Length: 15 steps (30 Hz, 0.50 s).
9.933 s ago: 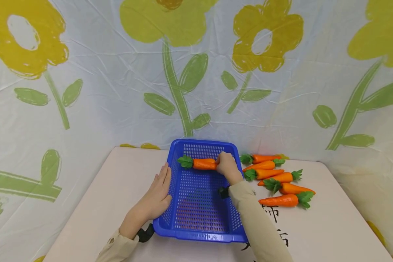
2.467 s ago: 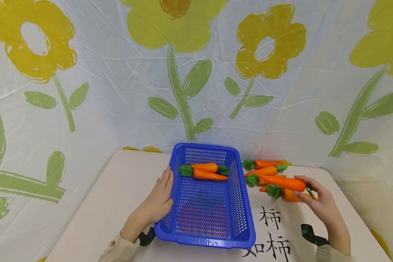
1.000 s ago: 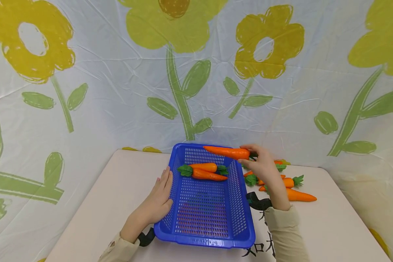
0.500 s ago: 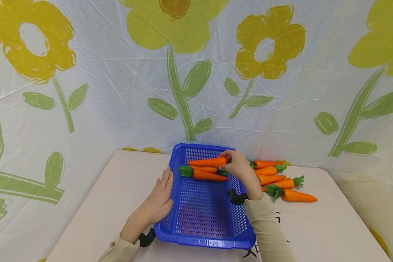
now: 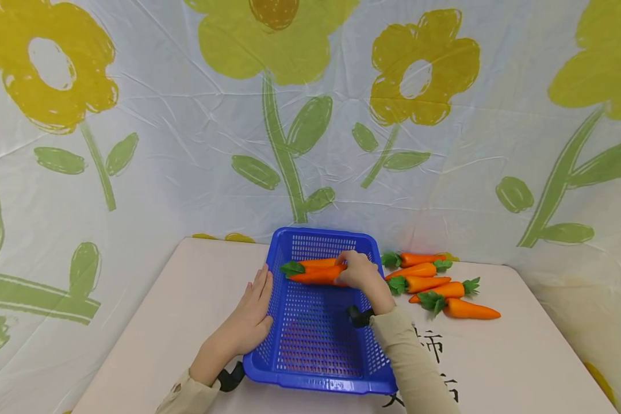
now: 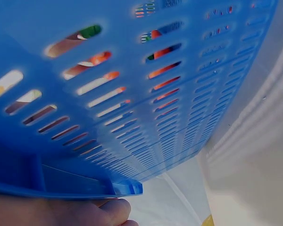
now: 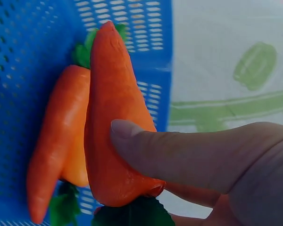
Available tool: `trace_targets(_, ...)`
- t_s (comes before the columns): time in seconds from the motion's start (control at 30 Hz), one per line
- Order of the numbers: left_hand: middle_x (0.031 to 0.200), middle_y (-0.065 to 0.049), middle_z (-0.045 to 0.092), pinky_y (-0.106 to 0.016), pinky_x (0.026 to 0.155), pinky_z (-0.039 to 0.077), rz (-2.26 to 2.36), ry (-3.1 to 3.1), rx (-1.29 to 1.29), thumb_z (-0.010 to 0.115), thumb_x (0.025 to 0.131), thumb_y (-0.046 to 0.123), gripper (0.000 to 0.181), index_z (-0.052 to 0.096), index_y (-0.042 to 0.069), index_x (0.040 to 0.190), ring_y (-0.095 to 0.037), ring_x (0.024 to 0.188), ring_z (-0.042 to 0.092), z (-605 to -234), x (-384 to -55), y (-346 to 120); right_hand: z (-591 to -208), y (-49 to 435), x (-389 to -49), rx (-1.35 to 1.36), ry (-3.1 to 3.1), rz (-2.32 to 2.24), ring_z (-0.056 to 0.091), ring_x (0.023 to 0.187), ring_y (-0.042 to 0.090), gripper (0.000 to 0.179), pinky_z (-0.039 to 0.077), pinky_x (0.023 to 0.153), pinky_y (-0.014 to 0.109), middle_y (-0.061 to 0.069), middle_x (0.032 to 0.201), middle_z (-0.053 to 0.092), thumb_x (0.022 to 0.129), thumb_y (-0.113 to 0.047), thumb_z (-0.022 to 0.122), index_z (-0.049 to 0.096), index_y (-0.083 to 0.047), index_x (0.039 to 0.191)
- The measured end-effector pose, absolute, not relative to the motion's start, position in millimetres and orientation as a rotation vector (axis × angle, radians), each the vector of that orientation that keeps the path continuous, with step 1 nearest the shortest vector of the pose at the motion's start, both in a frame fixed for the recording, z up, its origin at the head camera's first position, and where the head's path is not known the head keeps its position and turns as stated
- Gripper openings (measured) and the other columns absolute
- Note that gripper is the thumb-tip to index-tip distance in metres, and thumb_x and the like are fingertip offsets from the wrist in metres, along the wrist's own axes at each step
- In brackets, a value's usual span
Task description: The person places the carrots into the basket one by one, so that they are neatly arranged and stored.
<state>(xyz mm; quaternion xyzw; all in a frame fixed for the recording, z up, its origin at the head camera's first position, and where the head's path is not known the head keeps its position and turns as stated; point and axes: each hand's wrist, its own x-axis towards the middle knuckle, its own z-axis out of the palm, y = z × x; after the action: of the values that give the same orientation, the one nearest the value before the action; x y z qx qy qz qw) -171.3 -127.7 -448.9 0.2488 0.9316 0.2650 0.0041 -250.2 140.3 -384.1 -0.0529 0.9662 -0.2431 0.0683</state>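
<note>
A blue plastic basket (image 5: 310, 385) with slotted walls stands mid-table. My left hand (image 5: 245, 316) lies with straight fingers along its left rim; in the left wrist view only part of that hand (image 6: 70, 212) shows under the rim. Over the basket's far half, my right hand (image 5: 361, 273) pinches an orange carrot (image 7: 115, 89) near its leafy end, thumb on top. The carrot's tip points left in the head view. Beneath it lie a redder carrot (image 7: 56, 132) and a lighter orange carrot (image 7: 76, 169), both with green tops, inside the basket.
Right of the basket, several carrots (image 5: 471, 309) lie in a loose row on the pale table (image 5: 517, 351). Black characters (image 5: 433, 347) mark the tabletop near my right sleeve. A flower-printed cloth (image 5: 186, 172) hangs close behind the basket.
My right hand has taken a carrot from the row on the right, carried it left over the basket and lowered it toward the two carrots inside. My left hand stays at the rim.
</note>
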Motion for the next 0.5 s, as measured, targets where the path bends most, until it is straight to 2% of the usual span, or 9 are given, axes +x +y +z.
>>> trace_targets(0.2,0.164,-0.018,-0.01,-0.057,0.119,0.008,0.842,2.918,0.774,0.046,0.092,0.008,0.079,0.001,-0.006,0.155,-0.03,0.151,-0.008,-449,-171,-127,-398,137,-252,-0.172,2.893,-0.681,0.061,0.098,0.034,0.04,0.039,0.093,0.067,0.013,0.1,0.068,0.069,-0.012,0.084,0.07,-0.004,0.106)
trace_targets(0.33,0.164,-0.018,-0.009,-0.055,0.119,0.008,0.85,2.917,0.77,0.047,0.092,0.009,0.079,0.002,-0.006,0.155,-0.029,0.15,-0.009,-448,-171,-127,-405,135,-250,-0.178,2.855,-0.664,0.059,0.087,0.029,0.039,0.048,0.083,0.054,0.01,0.095,0.066,0.069,-0.01,0.084,0.071,-0.003,0.105)
trace_targets(0.5,0.164,-0.02,-0.007,-0.054,0.119,0.007,0.88,2.923,0.784,0.048,0.09,0.007,0.079,0.004,-0.008,0.155,-0.033,0.151,-0.005,-447,-171,-126,-411,130,-248,-0.084,2.74,-0.796,0.055,0.083,0.027,0.046,0.05,0.073,0.037,0.011,0.104,0.063,0.074,-0.001,0.081,0.065,0.002,0.117)
